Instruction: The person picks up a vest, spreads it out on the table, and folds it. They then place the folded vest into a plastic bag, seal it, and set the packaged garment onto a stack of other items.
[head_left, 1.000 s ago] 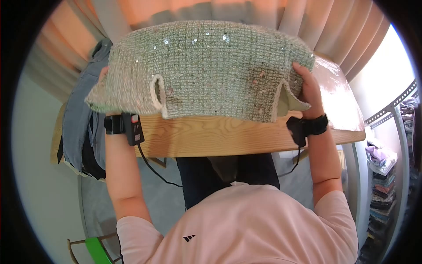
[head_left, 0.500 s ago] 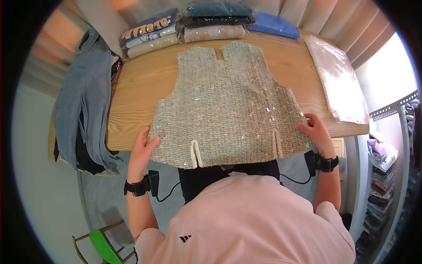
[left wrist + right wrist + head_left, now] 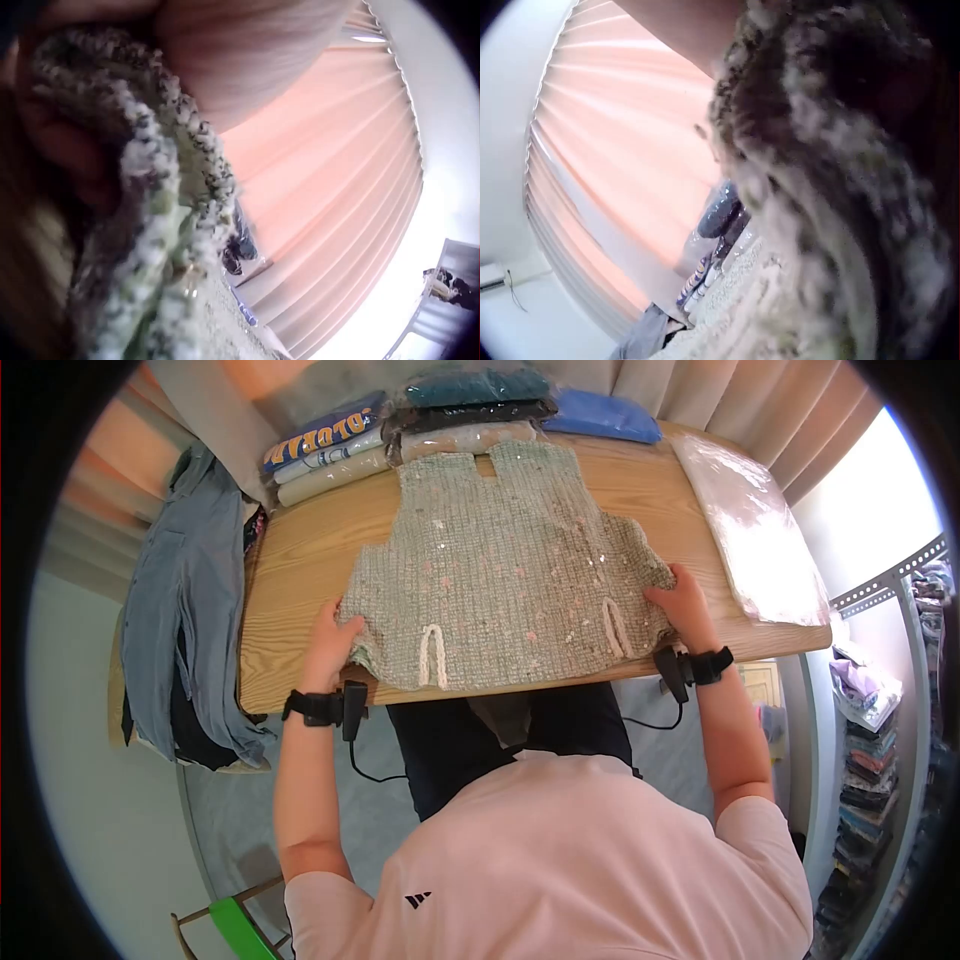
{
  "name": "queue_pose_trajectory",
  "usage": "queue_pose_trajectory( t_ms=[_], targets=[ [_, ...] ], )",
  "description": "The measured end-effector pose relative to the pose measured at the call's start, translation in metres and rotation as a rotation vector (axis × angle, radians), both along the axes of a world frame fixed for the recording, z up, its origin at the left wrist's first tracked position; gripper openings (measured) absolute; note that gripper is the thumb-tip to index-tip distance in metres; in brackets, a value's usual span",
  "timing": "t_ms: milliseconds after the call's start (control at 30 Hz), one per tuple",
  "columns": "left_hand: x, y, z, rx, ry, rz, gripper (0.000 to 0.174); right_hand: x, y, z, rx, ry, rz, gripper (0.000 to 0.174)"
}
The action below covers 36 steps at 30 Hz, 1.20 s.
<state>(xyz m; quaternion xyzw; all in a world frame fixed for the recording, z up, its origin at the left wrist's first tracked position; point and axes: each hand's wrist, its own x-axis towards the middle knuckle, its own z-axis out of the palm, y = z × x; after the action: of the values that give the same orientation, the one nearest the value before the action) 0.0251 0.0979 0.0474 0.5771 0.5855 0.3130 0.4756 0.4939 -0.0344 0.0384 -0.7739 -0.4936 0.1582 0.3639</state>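
A pale green knitted-tweed vest (image 3: pixel 500 560) with scattered sequins lies spread over the table, its neck end away from me. Two white-trimmed slits open at its hem, close to the table's front edge. My left hand (image 3: pixel 328 645) grips the vest's left side near the hem, thumb on top. At the opposite side, my right hand (image 3: pixel 690 610) pinches the other edge, where the fabric bunches up a little. Both wrist views show the thick woven edge, folded in layers, between thumb and fingers: the left edge (image 3: pixel 150 165) and the right edge (image 3: pixel 810 187).
Bagged folded clothes (image 3: pixel 480 410) are stacked along the back of the wooden table (image 3: pixel 300 560), with a blue bagged garment (image 3: pixel 605 415) beside them. A shiny clear plastic bag (image 3: pixel 755 525) lies at the right. Denim clothing (image 3: pixel 165 600) hangs over the left end.
The vest was held up in the air, then came down flat onto the table. Since then both hands have slid it slightly away from the body, toward the bagged stacks.
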Motion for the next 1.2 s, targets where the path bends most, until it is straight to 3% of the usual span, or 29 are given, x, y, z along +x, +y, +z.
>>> queue_pose_trajectory(
  t_ms=[67, 133, 200, 233, 300, 333, 367, 433, 467, 533, 633, 833, 900, 967, 1033, 1100, 1133, 1200],
  targets=[
    [-0.009, -0.001, -0.002, 0.023, -0.099, -0.018, 0.043, 0.01, -0.001, 0.0, 0.02, 0.326, 0.011, 0.049],
    [-0.028, -0.009, -0.003, 0.043, -0.195, -0.035, 0.044, 0.009, -0.024, 0.022, -0.078, 0.292, -0.012, 0.051],
    [-0.052, -0.031, 0.001, -0.031, 0.171, -0.032, 0.047, 0.011, -0.05, 0.037, -0.293, 0.204, -0.06, 0.054],
    [-0.05, -0.043, 0.009, -0.03, 0.17, -0.033, 0.047, 0.008, -0.059, 0.039, -0.292, 0.202, -0.062, 0.054],
    [-0.041, -0.066, 0.023, 0.087, 0.303, 0.056, 0.049, 0.001, -0.072, 0.043, -0.249, -0.135, -0.103, 0.053],
    [-0.04, -0.067, 0.021, 0.321, 0.348, 0.005, 0.053, -0.005, -0.069, 0.043, -0.146, -0.209, -0.044, 0.056],
    [-0.034, -0.07, 0.024, 0.314, 0.352, 0.004, 0.053, -0.014, -0.065, 0.044, -0.154, -0.206, -0.043, 0.056],
    [-0.011, -0.074, 0.04, 0.62, 0.576, -0.245, 0.061, -0.04, -0.05, 0.053, -0.028, -0.549, 0.299, 0.061],
    [-0.01, -0.075, 0.032, 0.625, 0.576, -0.244, 0.061, -0.046, -0.047, 0.049, -0.023, -0.55, 0.297, 0.061],
    [-0.008, -0.079, 0.017, 0.446, 0.782, -0.529, 0.067, -0.054, -0.042, 0.033, -0.384, -0.583, 0.428, 0.065],
    [-0.002, -0.089, 0.022, 0.425, 0.924, -0.524, 0.066, -0.05, -0.036, 0.025, -0.405, -0.594, 0.42, 0.067],
    [-0.006, -0.074, 0.008, 0.417, 0.887, -0.479, 0.067, -0.044, -0.017, 0.031, -0.444, -0.533, 0.499, 0.071],
    [-0.011, -0.075, 0.009, 0.415, 0.904, -0.498, 0.069, -0.045, -0.017, 0.056, -0.507, -0.587, 0.527, 0.071],
    [-0.017, -0.078, 0.014, 0.421, 0.925, -0.507, 0.07, -0.04, -0.012, 0.097, -0.806, -0.48, 0.758, 0.074],
    [-0.021, -0.09, 0.02, 0.34, 0.908, -0.551, 0.075, -0.044, -0.001, 0.128, -0.712, -0.583, 0.755, 0.065],
    [-0.022, -0.096, 0.022, 0.354, 0.875, -0.533, 0.079, -0.046, 0.024, 0.147, -0.102, -0.15, 0.804, 0.049],
    [-0.022, -0.096, 0.021, 0.35, 0.862, -0.518, 0.079, -0.057, 0.039, 0.156, 0.059, 0.022, 0.741, 0.037],
    [-0.024, -0.096, 0.017, 0.354, 0.821, -0.487, 0.077, -0.065, 0.087, 0.157, 0.039, 0.066, 0.741, 0.036]
  ],
)
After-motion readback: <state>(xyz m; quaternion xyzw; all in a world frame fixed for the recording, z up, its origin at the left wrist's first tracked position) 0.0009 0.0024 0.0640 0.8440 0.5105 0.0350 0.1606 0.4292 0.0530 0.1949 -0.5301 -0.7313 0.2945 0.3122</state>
